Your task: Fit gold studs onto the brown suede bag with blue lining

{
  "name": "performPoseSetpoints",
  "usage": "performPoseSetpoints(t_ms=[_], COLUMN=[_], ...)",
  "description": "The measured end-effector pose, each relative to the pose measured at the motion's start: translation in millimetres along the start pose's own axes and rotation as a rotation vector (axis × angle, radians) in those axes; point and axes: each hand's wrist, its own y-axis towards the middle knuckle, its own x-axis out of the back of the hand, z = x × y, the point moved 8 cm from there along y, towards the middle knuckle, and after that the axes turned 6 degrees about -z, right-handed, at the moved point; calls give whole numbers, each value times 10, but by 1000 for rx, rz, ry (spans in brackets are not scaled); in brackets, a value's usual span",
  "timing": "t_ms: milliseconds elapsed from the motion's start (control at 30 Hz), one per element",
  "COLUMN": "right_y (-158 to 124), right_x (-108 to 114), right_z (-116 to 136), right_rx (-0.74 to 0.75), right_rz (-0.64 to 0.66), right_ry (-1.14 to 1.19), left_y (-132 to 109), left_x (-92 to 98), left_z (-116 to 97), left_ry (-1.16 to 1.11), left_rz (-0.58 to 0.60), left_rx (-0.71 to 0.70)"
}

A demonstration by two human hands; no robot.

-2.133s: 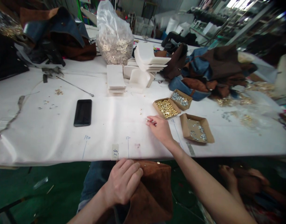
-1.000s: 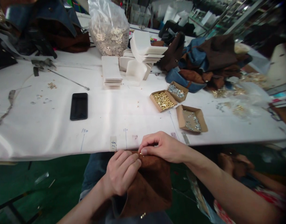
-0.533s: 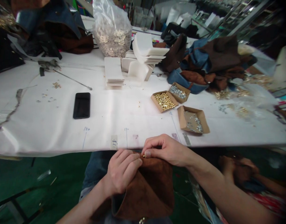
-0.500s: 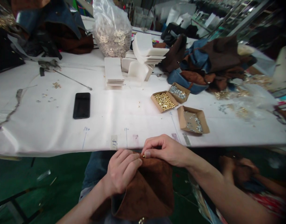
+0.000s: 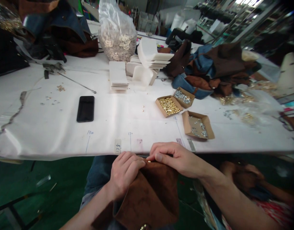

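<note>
A brown suede-like bag [image 5: 149, 195] lies over my lap at the table's front edge, its upper rim between my hands. My left hand [image 5: 126, 172] is closed over the left part of that rim, thumb on the near side. On the right part, my right hand [image 5: 173, 158] grips the rim, its fingers on the far side and the thumb in front. A small gold stud [image 5: 149, 161] shows at the rim between the two hands. Another round gold fitting [image 5: 145, 227] sits low on the bag, cut by the bottom of the picture.
On the white table [image 5: 113, 127] lie a black phone [image 5: 85, 109], a carton of gold studs [image 5: 169, 106] and a carton of silver pieces [image 5: 199, 126]. White boards [image 5: 119, 75] and a filled plastic bag [image 5: 118, 38] stand behind. Another person's hands [image 5: 242, 172] show at right.
My right thumb has lifted off the gold stud and moved a little right, leaving the stud in plain sight. The left hand stays on the rim, and the lower gold fitting shows slightly more.
</note>
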Motion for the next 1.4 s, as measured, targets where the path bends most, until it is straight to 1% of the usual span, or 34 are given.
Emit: performPoseSetpoints(t_ms=[100,200,400,467,533,600,633,700,833,933,1033,1100,1167,1267,1333,1400], right_y=[-20,-34,-53,-42,-21,2,12,29,75,142,217,259,290,314,326,357], right_x=[-23,-60,-120,-114,-93,-31,12,88,134,91,49,56,70,81,115,171], right_z=[34,26,20,69,141,205,230,264,246,113,-72,-167,-224,-259,-275,-306], right_rx=[31,45,54,68,79,64,45,7,-39,-98,-171,-180,-143,-60,-44,-70], right_rz=[-40,-99,-163,-148,-118,-114,-123,-130,-113,-104,-111,-149,-180,-191,-218,-252], right_ry=[5,24,17,-20,-98,-226,-302,-451,-705,-843,-866,-835,-777,-675,-679,-746], left_y=[-20,-44,-131,-117,-87,-42,-6,87,193,197,183,184,195,223,252,289], left_x=[-3,3,-6,11,-25,-99,-141,-230,-486,-628,-690,-699,-702,-718,-733,-757], left_z=[5,22,92,207,375,498,529,557,636,743,850,904,939,968,988,1025], left_ry=[31,73,117,140,102,39,25,55,208,253,266,275,287,309,330,343], left_rz=[-9,-45,-82,-70,14,111,150,208,392,472,488,479,474,484,484,483], left_rx=[23,70,143,244,425,594,649,704,756,780,780,763,739,709,699,691])
